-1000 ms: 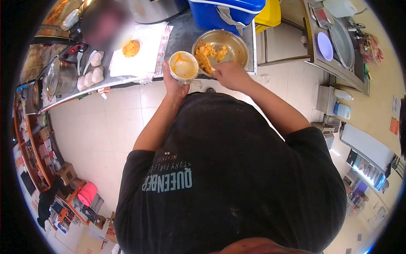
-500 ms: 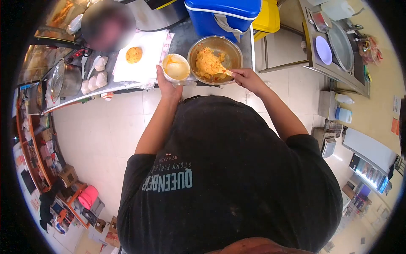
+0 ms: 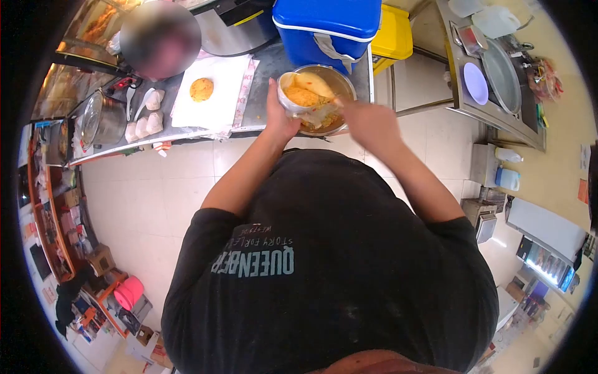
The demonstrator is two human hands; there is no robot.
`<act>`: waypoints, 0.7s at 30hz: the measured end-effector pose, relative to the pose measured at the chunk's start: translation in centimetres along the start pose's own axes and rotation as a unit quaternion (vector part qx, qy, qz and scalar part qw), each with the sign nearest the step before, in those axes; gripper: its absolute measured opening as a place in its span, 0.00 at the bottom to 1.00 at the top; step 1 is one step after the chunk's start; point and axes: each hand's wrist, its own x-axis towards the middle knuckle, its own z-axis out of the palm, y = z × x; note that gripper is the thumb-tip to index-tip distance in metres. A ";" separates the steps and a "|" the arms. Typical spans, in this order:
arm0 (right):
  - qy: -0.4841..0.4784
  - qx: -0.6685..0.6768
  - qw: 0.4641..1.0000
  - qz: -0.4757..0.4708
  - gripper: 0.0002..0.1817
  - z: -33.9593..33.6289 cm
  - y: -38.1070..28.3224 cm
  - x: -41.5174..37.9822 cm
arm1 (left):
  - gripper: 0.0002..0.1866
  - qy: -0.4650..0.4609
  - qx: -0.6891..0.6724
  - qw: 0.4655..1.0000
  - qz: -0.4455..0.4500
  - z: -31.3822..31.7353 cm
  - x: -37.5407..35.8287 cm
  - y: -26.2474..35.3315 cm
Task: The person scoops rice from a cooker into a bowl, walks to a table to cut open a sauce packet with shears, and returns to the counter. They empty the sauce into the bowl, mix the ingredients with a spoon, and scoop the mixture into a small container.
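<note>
My left hand (image 3: 282, 118) grips a small white bowl (image 3: 285, 100) by its side, and orange mashed food (image 3: 301, 96) lies in it. The bowl is tilted over the left part of a large metal mixing bowl (image 3: 350, 93). My right hand (image 3: 374, 128), smeared by motion, is closed on the handle of a pale yellow spoon (image 3: 316, 83). The spoon's head is at the small bowl's opening, against the food. More food in the mixing bowl is partly hidden by the small bowl and my hand. Something translucent hangs below the small bowl.
A round orange patty (image 3: 201, 90) lies on white paper (image 3: 215, 109) to the left. Beyond are white wrapped items (image 3: 143, 126), a lidded pot (image 3: 103, 118) and a person with a blurred head (image 3: 160, 40). A blue cooler (image 3: 327, 31) stands behind the mixing bowl; a sink counter (image 3: 464, 103) is at right.
My left hand has brought the small bowl rightward over the mixing bowl. The spoon has risen from the mixing bowl to the small bowl, which now has a mound of orange food.
</note>
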 end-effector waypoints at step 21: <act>-0.144 -0.047 0.949 -0.277 0.18 7.1 6.5 6.5 | 0.33 0.081 -0.019 0.982 0.171 -9.2 -3.0 1.0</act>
